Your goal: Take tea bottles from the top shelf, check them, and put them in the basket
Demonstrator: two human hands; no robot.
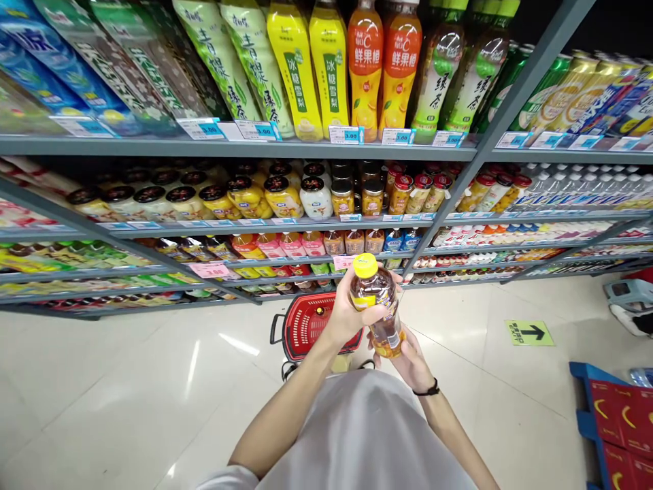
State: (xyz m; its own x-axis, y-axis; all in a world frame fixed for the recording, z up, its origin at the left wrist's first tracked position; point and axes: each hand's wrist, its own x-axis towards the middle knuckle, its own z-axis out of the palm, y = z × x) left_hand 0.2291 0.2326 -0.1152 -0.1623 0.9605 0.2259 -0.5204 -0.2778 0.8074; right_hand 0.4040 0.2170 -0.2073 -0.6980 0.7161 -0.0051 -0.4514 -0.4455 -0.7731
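I hold a clear drink bottle (380,309) with a yellow cap and amber liquid upright in front of my chest. My left hand (352,313) is wrapped round its upper part, just under the cap. My right hand (408,361), with a black band on the wrist, grips the bottle's lower end from below. A red shopping basket (306,327) with black handles stands on the floor just beyond my hands.
Grey shelves (245,146) full of bottled drinks, jars and price tags fill the view ahead. A green arrow sticker (528,332) lies on the pale tiled floor at right. Red boxes on a blue pallet (620,429) sit at bottom right.
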